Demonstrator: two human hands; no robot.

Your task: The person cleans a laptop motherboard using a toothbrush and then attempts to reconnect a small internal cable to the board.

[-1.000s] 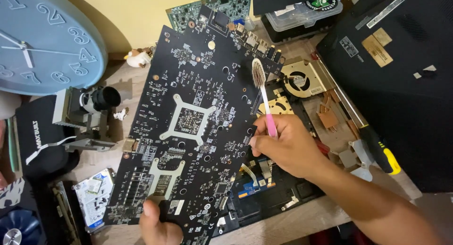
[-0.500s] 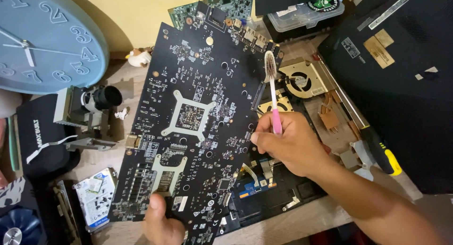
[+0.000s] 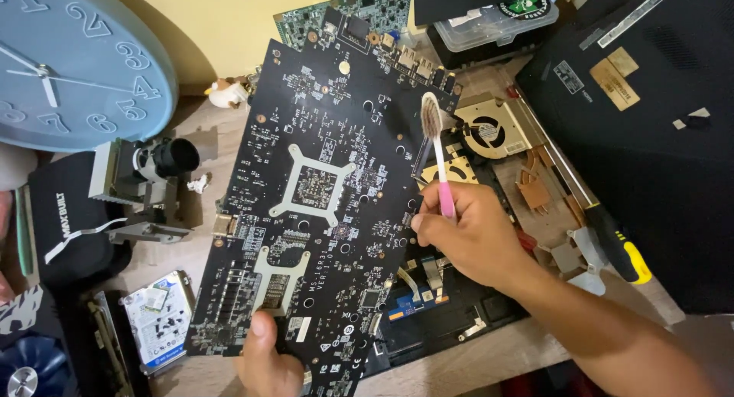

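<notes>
A large black circuit board is tilted up over the desk, its solder side with two silver brackets facing me. My left hand pinches its near bottom edge, thumb on top. My right hand grips a pink toothbrush by its handle. The worn bristle head rests against the board's upper right edge, close to the metal ports.
An open laptop chassis with copper fans and heatpipes lies under the board. A yellow-handled screwdriver lies to the right beside a black laptop lid. At the left are a blue wall clock, a small camera and a hard drive.
The toothbrush head has swept back and forth along the board's right edge, right then back left. My left hand has kept its hold on the bottom edge.
</notes>
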